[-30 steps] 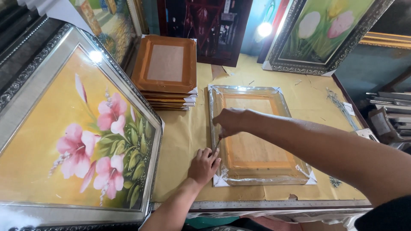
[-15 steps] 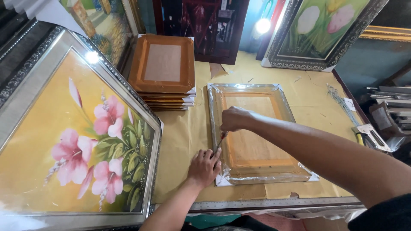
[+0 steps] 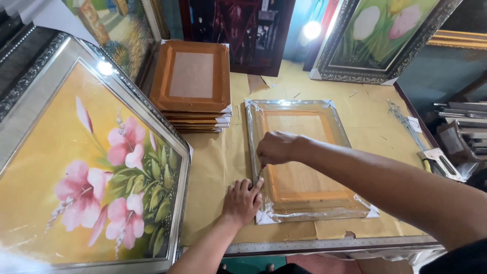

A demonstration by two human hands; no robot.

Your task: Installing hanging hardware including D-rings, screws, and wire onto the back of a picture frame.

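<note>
A picture frame wrapped in clear plastic film [image 3: 303, 160] lies face down on the paper-covered table [image 3: 218, 157]. My left hand [image 3: 242, 202] presses flat on the table at the frame's near left corner, fingertips touching its edge. My right hand [image 3: 276, 147] hovers over the frame's left side, fingers closed on a small thin tool [image 3: 260, 172] whose tip meets the plastic along the left edge. White corner protectors show at the frame's near corners.
A stack of orange-brown frames [image 3: 192, 83] stands at the back left. A large silver-framed flower painting [image 3: 86, 162] leans at the left. A tulip painting [image 3: 378, 35] leans at the back right. A staple gun [image 3: 440, 163] lies near the right edge.
My right hand has slid down the frame's left edge toward me with the tool. My left hand stays at the near left corner.
</note>
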